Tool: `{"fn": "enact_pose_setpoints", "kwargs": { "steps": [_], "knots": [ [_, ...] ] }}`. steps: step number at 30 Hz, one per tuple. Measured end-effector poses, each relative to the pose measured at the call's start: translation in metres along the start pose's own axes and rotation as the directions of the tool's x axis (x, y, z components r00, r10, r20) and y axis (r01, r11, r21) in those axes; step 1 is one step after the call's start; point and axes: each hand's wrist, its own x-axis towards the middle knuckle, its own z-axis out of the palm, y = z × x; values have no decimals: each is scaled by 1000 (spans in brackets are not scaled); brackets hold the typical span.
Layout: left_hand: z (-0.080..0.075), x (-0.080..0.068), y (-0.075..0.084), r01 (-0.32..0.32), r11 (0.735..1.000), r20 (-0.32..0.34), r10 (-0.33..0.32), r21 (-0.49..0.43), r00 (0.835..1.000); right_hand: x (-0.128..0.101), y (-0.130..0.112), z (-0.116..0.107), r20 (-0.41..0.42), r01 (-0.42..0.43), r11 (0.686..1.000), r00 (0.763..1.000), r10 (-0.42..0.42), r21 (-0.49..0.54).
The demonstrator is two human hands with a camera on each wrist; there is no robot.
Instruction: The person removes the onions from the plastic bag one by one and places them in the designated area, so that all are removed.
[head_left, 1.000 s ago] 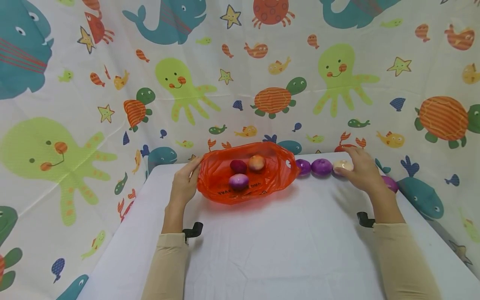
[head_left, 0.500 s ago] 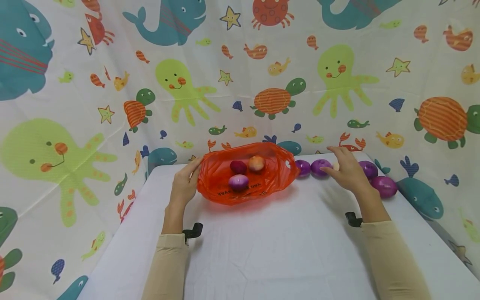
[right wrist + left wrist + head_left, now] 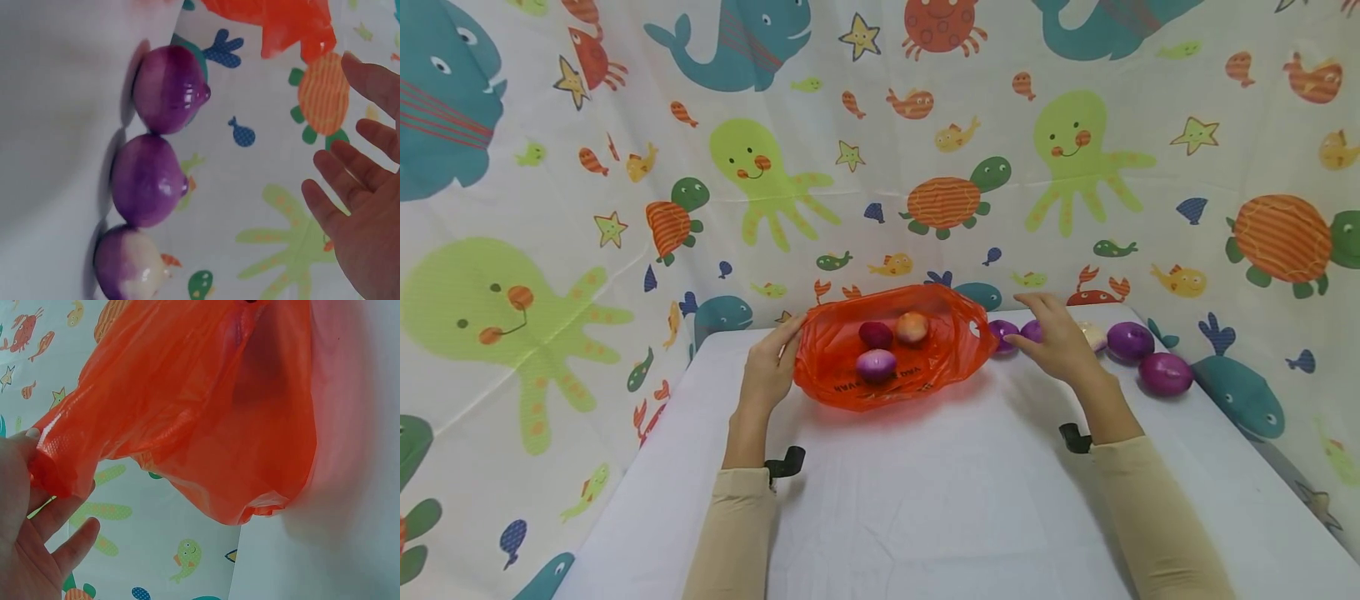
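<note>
My left hand [image 3: 767, 367] pinches the left edge of a red plastic bag [image 3: 857, 396], its thumb over the film in the left wrist view. The bag's mouth faces me. Inside lie a purple onion [image 3: 876, 365], a dark red round item [image 3: 876, 335] and an orange-yellow round item [image 3: 912, 327]. Right of the bag, my right hand [image 3: 1063, 346] hovers with spread fingers and holds nothing. Behind and beside it stands a row of onions, among them a purple one [image 3: 1002, 336], partly hidden. The right wrist view shows a purple-and-white onion [image 3: 128, 262] at the row's end.
A white table [image 3: 910, 508] lies under everything. At its right edge sit a purple onion [image 3: 1130, 342] and a larger reddish-purple onion [image 3: 1165, 374]. A curtain [image 3: 865, 275] printed with sea animals hangs along the back and sides.
My right hand has moved left, from the pale onion toward the bag, uncovering the onions at the right. The left hand and the bag stay where they were.
</note>
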Motion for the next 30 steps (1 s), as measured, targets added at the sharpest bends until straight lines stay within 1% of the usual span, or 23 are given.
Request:
{"fn": "enact_pose_setpoints", "kwargs": {
  "steps": [10,12,16,20,30],
  "knots": [
    [0,0,-1,-4,1000,-4,4,6,1000,9,-23,17,13,38,998,999,-39,41],
    [0,0,-1,-4,1000,-3,4,8,1000,10,-29,21,9,62,996,998,-62,58],
    [1,0,0,-3,1000,-2,3,8,1000,13,-42,29,-13,142,984,990,-141,107],
    [1,0,1,-2,1000,-3,2,8,1000,15,-55,38,-24,201,971,980,-199,126],
    [1,0,-1,-9,1000,1,9,5,1000,18,-76,55,-10,217,962,976,-218,163]
  ]
}}
